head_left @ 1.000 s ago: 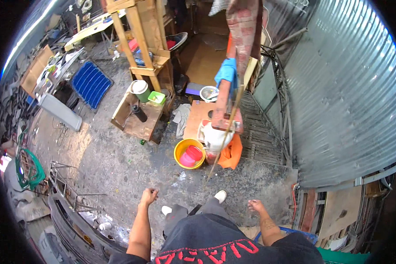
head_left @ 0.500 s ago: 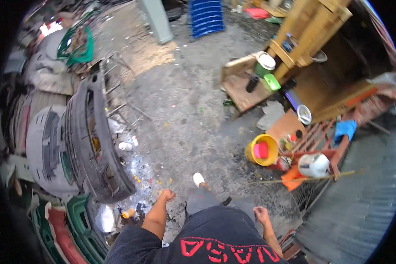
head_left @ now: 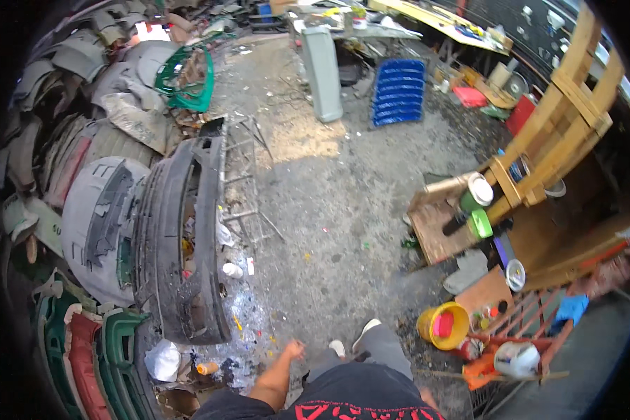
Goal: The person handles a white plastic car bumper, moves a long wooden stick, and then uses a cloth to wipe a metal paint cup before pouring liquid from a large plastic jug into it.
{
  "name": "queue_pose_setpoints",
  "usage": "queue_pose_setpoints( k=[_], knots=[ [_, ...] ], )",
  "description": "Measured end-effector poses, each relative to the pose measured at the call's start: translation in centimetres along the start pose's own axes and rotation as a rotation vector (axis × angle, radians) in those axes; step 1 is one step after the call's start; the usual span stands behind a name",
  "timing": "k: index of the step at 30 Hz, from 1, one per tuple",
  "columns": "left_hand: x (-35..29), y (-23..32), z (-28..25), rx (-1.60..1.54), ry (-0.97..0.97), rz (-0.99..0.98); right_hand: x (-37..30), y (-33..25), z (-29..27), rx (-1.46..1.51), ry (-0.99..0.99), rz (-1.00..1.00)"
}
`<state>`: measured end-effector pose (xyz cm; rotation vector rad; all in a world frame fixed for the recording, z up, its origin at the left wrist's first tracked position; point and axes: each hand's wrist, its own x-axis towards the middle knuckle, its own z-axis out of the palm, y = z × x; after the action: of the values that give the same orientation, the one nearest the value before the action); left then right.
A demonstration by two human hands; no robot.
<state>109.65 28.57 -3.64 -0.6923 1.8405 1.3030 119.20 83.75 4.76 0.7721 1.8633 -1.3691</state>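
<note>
Change over half a second: my view is turning left and lifting, bringing more of the far floor (head_left: 322,266), rough, grey and stained, into sight.

Left to right:
- Red shell (head_left: 84,350), beside a green shell (head_left: 119,343): both curved, moulded.
- Black bumper (head_left: 162,245): long, bowed, dusty, slotted; lying nearest my left side.
- White bottle (head_left: 232,270): smooth, cylindrical.
- Left hand (head_left: 295,348): hanging bare, apart from the right, fingers seemingly curling loosely; how closed, I cannot tell.
- Blue panel (head_left: 399,91): glossy, ribbed.
- Right hand (head_left: 428,398): slipping toward the lower edge, mostly hidden; state I cannot tell.
- Yellow bucket (head_left: 425,325): round, plastic-looking, holding a pink container (head_left: 442,325); standing ahead, right.
</note>
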Motion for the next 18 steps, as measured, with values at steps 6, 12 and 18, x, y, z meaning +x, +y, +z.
queue_pose_setpoints(
  k=[6,12,18],
  knots=[
    [3.6,5.7,0.2,0.019,-0.056,-0.051,11.0,-8.8,2.0,-0.334,-0.157,0.016],
    [8.5,15.9,-8.1,-0.023,-0.013,-0.205,26.6,-22.5,-5.1,-0.591,-0.209,-0.113],
    [16.4,32.3,-18.6,-0.262,0.439,0.357,45.3,-52.3,-9.8,-0.192,0.171,-0.546]
  ],
)
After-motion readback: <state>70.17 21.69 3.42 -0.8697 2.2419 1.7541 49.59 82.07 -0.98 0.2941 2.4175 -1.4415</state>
